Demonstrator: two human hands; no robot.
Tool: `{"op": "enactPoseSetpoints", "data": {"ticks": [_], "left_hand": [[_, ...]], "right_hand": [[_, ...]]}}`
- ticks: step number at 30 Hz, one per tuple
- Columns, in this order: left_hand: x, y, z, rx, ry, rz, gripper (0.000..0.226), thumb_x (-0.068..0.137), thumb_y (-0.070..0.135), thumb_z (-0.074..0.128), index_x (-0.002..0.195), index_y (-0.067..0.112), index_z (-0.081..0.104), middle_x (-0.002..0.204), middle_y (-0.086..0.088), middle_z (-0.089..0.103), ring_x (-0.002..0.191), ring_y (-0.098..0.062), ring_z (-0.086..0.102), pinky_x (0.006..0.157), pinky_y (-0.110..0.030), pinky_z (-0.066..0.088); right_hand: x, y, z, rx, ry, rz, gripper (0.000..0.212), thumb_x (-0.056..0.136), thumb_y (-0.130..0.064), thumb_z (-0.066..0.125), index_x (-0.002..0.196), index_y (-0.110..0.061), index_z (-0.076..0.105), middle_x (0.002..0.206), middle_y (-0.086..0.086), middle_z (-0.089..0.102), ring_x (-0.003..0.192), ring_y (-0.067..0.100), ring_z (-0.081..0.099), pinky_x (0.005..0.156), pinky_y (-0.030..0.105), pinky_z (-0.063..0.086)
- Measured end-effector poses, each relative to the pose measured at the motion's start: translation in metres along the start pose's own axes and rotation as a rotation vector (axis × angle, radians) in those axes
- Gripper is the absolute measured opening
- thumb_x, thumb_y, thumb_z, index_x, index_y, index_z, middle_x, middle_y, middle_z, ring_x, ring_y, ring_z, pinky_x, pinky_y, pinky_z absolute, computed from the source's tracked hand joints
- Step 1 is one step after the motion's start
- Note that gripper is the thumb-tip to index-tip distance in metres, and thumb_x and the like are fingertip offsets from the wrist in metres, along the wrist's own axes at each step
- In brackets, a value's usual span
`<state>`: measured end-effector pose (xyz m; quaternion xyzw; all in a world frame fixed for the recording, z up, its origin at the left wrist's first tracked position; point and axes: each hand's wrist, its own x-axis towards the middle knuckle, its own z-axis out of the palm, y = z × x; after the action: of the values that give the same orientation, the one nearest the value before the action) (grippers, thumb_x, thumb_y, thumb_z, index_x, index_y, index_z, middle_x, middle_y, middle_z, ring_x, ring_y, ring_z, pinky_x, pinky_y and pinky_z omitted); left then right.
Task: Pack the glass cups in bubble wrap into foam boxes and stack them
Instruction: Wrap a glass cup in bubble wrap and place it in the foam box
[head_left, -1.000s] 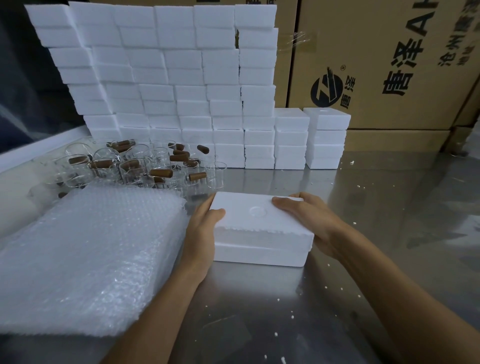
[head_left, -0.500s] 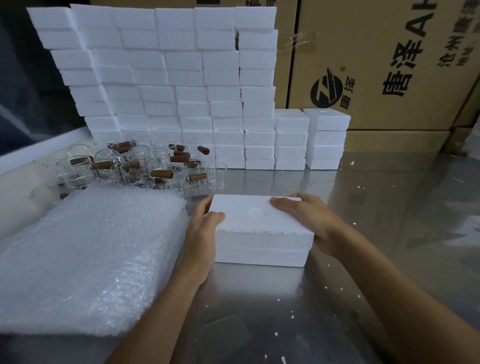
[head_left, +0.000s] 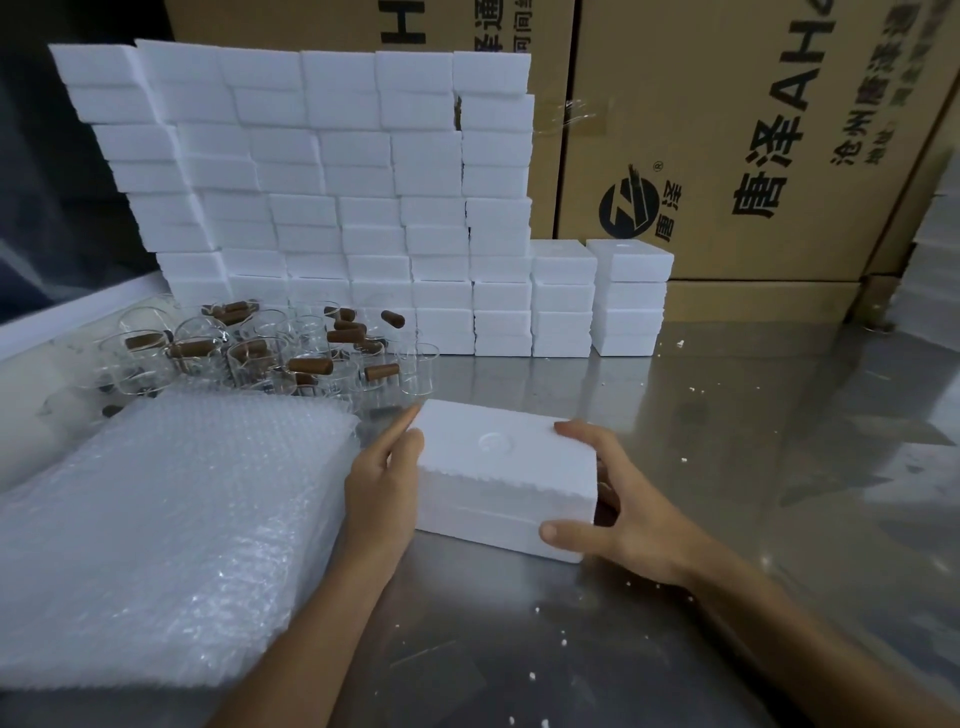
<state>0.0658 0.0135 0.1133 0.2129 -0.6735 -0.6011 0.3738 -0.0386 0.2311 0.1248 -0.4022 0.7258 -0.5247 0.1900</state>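
Matt foam box (head_left: 506, 467), glossy steel table (head_left: 727, 415)

a packing station in a warehouse or small factory: a wall of identical white foam boxes (head_left: 332, 197) stands stacked many rows high at the back of a stainless-steel desk (head_left: 727, 467), in front of large brown shipping cartons (head_left: 753, 130) printed with a company logo and chinese text. loose glass cups (head_left: 270, 353) with brown wooden handles crowd the desk's left side behind a thick pile of bubble wrap sheets (head_left: 171, 530), and white foam crumbs (head_left: 685, 460) speckle the metal surface.
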Motion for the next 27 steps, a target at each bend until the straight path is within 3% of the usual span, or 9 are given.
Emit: {"op": "enactPoseSetpoints", "data": {"ticks": [2, 4, 9, 13, 17, 20, 22, 24, 27], "left_hand": [[-0.003, 0.002, -0.001, 0.078, 0.080, -0.011, 0.034, 0.083, 0.048, 0.044, 0.102, 0.046, 0.072, 0.082, 0.026, 0.070, 0.077, 0.010, 0.061, 0.068, -0.012, 0.049], [-0.005, 0.003, -0.001, 0.136, 0.132, 0.010, 0.020, 0.089, 0.054, 0.049, 0.081, 0.049, 0.066, 0.069, 0.017, 0.065, 0.064, 0.003, 0.055, 0.057, -0.012, 0.045], [-0.010, 0.006, 0.000, 0.223, 0.203, 0.096, 0.034, 0.097, 0.052, 0.048, 0.077, 0.032, 0.066, 0.071, 0.007, 0.065, 0.064, 0.007, 0.056, 0.052, -0.009, 0.040], [-0.012, 0.007, 0.001, 0.396, 0.226, 0.175, 0.059, 0.092, 0.061, 0.029, 0.055, 0.017, 0.043, 0.051, 0.000, 0.050, 0.055, -0.013, 0.052, 0.051, -0.030, 0.033], [-0.014, 0.006, 0.000, 0.474, 0.166, 0.192, 0.069, 0.092, 0.061, 0.020, 0.070, 0.007, 0.056, 0.063, -0.002, 0.059, 0.066, -0.023, 0.058, 0.064, -0.032, 0.037], [-0.016, 0.010, 0.004, 0.414, 0.088, 0.081, 0.056, 0.093, 0.062, 0.022, 0.105, 0.023, 0.060, 0.089, 0.012, 0.059, 0.086, -0.015, 0.052, 0.077, -0.028, 0.037], [-0.019, 0.013, 0.008, 0.283, 0.049, -0.017, 0.044, 0.091, 0.066, 0.033, 0.114, 0.033, 0.051, 0.095, 0.022, 0.057, 0.092, -0.009, 0.053, 0.072, -0.026, 0.039], [-0.023, 0.015, 0.015, 0.131, 0.065, -0.084, 0.042, 0.085, 0.066, 0.053, 0.113, 0.035, 0.049, 0.101, 0.020, 0.059, 0.095, -0.006, 0.059, 0.073, -0.027, 0.046], [-0.034, 0.017, 0.030, -0.040, 0.110, -0.122, 0.061, 0.071, 0.055, 0.077, 0.120, 0.038, 0.045, 0.112, 0.016, 0.061, 0.099, -0.002, 0.060, 0.075, -0.025, 0.051]], "right_hand": [[-0.004, 0.004, 0.002, -0.055, 0.082, -0.027, 0.088, 0.060, -0.043, 0.090, 0.131, -0.056, 0.039, 0.119, -0.024, 0.058, 0.113, -0.002, 0.058, 0.088, 0.014, 0.050], [-0.004, 0.005, 0.005, -0.115, 0.162, -0.072, 0.087, 0.058, -0.045, 0.089, 0.130, -0.055, 0.041, 0.121, -0.020, 0.058, 0.111, -0.002, 0.059, 0.087, 0.014, 0.051], [-0.005, 0.007, 0.001, -0.253, 0.202, -0.152, 0.090, 0.056, -0.052, 0.089, 0.133, -0.055, 0.043, 0.123, -0.021, 0.060, 0.110, -0.001, 0.060, 0.087, 0.014, 0.051], [-0.005, 0.011, -0.004, -0.393, 0.212, -0.200, 0.092, 0.057, -0.058, 0.086, 0.137, -0.055, 0.041, 0.127, -0.023, 0.057, 0.110, 0.004, 0.061, 0.090, 0.025, 0.054], [-0.004, 0.012, -0.002, -0.363, 0.247, -0.217, 0.090, 0.054, -0.055, 0.088, 0.134, -0.054, 0.045, 0.122, -0.020, 0.058, 0.107, 0.003, 0.061, 0.083, 0.022, 0.056], [-0.005, 0.012, 0.001, -0.338, 0.294, -0.199, 0.090, 0.050, -0.053, 0.089, 0.130, -0.055, 0.048, 0.117, -0.019, 0.059, 0.095, 0.001, 0.065, 0.075, 0.015, 0.054], [-0.006, 0.011, 0.004, -0.312, 0.320, -0.179, 0.090, 0.049, -0.051, 0.090, 0.129, -0.055, 0.049, 0.117, -0.018, 0.059, 0.088, 0.002, 0.067, 0.072, 0.015, 0.054], [-0.006, 0.011, 0.007, -0.297, 0.343, -0.170, 0.090, 0.048, -0.049, 0.090, 0.129, -0.054, 0.050, 0.118, -0.017, 0.058, 0.086, 0.004, 0.067, 0.072, 0.017, 0.055], [-0.007, 0.010, 0.011, -0.267, 0.377, -0.163, 0.090, 0.048, -0.048, 0.091, 0.128, -0.053, 0.050, 0.119, -0.017, 0.059, 0.091, 0.006, 0.066, 0.074, 0.022, 0.057]]}}
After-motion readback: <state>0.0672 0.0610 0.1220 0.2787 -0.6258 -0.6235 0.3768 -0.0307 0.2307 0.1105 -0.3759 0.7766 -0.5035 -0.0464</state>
